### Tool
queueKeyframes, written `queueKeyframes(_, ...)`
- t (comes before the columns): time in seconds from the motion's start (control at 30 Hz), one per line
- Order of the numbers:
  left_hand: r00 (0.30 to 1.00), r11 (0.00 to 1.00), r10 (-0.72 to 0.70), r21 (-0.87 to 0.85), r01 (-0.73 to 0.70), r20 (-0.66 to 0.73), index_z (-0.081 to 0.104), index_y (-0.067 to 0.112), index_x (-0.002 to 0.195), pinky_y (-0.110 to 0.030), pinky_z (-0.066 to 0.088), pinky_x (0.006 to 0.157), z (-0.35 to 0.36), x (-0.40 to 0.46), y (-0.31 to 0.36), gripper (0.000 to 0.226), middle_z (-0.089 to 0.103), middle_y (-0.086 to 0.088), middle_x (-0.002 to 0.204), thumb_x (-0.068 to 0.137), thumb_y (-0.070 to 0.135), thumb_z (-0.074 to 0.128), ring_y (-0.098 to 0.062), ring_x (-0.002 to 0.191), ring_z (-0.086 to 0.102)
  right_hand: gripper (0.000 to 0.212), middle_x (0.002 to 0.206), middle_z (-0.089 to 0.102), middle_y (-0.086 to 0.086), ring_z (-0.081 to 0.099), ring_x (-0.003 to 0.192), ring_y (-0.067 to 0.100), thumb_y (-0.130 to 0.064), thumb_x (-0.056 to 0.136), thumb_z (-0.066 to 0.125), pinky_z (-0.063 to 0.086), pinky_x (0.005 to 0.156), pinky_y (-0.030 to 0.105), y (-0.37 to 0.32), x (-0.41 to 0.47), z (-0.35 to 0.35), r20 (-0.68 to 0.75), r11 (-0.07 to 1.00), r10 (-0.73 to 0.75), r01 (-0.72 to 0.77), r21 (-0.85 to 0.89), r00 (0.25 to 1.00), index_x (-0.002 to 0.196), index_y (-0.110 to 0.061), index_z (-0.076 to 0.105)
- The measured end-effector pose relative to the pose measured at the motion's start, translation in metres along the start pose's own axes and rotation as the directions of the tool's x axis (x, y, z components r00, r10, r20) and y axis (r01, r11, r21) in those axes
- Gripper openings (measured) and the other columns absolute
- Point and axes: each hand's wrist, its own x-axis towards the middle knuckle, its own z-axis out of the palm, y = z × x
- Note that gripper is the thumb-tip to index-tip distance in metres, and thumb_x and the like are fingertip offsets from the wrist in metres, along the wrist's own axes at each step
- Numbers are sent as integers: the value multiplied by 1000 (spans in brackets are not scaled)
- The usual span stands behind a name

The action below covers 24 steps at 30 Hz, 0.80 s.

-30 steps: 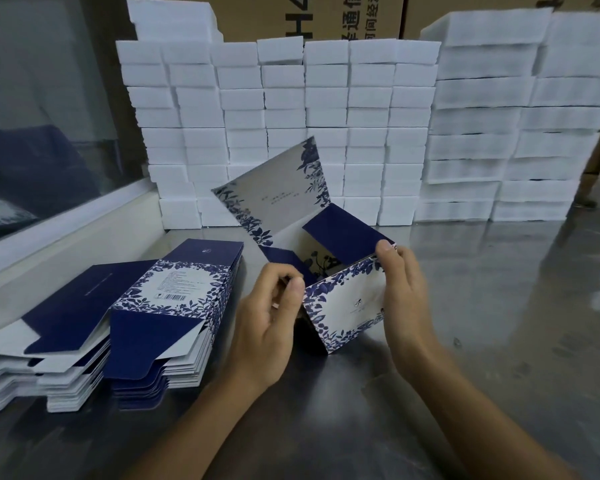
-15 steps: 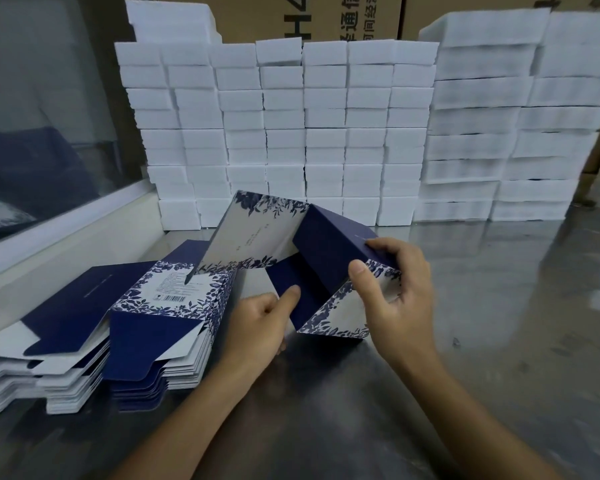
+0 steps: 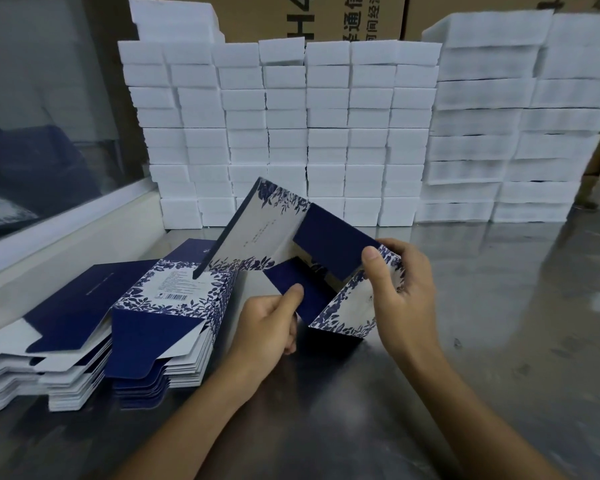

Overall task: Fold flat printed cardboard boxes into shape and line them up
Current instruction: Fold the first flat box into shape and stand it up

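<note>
A half-formed cardboard box, navy with a blue floral print on pale panels, is held just above the steel table in the middle of the view. My right hand grips its floral end panel, thumb on a navy flap. My left hand pinches a smaller navy flap with its thumb on top. The box's long pale panel sticks up toward the back left. To the left lie two stacks of flat printed boxes, the nearer one showing a barcode label.
A wall of stacked white foam blocks runs along the back of the table, with brown cartons behind it. A glass pane and white ledge border the left side. Bare steel surface lies to the right.
The box has been turned and tipped: its long panel swung from upright toward the left and lower. My right hand moved from the box's side to curl over its end panel; my left thumb shifted onto a navy flap.
</note>
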Motion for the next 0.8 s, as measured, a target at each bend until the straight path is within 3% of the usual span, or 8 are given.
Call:
queueKeyframes(0.13,997,997,-41,-65,36,-70,38,17,43,-21,38,43,-6,4,0,59,33,-2,40,99,30,54,-21,48,38,42,111,63,-9,57,112,13,-70,77,51,46,100,45,-1,1,-2,7,999,4,-5,46,1000,104,-39,60)
queueKeyframes(0.37,996,1000,-29,-6,29,-88,38,21,36,-23,40,45,-7,4,-2,62,34,-1,39,96,16,51,-16,38,41,50,113,60,-15,53,115,5,-73,75,52,44,97,28,-1,0,0,29,1000,-3,3,13,1000,110,-37,60)
queueKeyframes(0.57,978,978,-138,-179,109,-157,44,12,50,-26,40,44,-11,8,1,51,38,-6,42,97,30,54,-20,41,43,45,105,69,-5,62,107,17,-68,79,53,49,96,47,-3,1,-3,33,997,11,-14,80,999,103,-32,65)
queueKeyframes(0.8,971,980,-93,-194,50,-219,41,9,52,-29,34,46,-14,8,1,43,36,-1,40,93,11,50,-16,38,36,51,107,70,-6,63,107,16,-70,79,52,49,97,45,-5,0,-1,68,997,21,-26,76,997,106,-29,66)
